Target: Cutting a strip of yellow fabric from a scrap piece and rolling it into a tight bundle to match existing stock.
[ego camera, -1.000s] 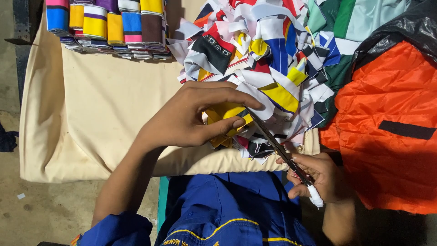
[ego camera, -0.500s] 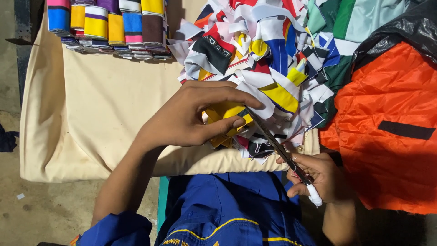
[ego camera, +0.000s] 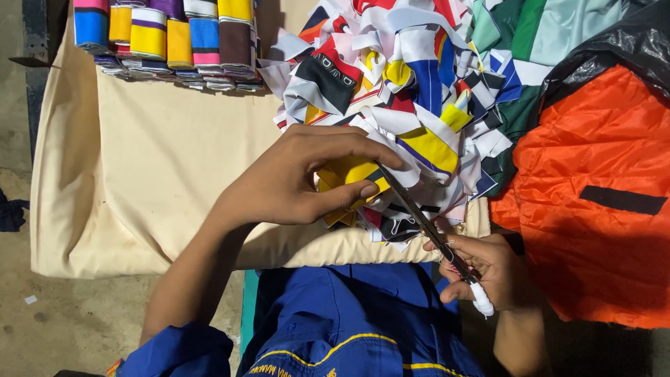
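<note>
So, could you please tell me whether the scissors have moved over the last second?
No. The scissors keep the same place against the orange fabric.

A cloth (ego camera: 139,160) covers the desk. Along its far edge, to the left, stands a row of fabric rolls (ego camera: 167,35). To the right of the rolls lies a heap of fabric scraps (ego camera: 412,91), spreading toward the near edge. A large sheet of fabric (ego camera: 600,202) lies right of the heap, with a plastic bag (ego camera: 621,42) behind it. The floor (ego camera: 63,314) lies before the desk, at left.
</note>
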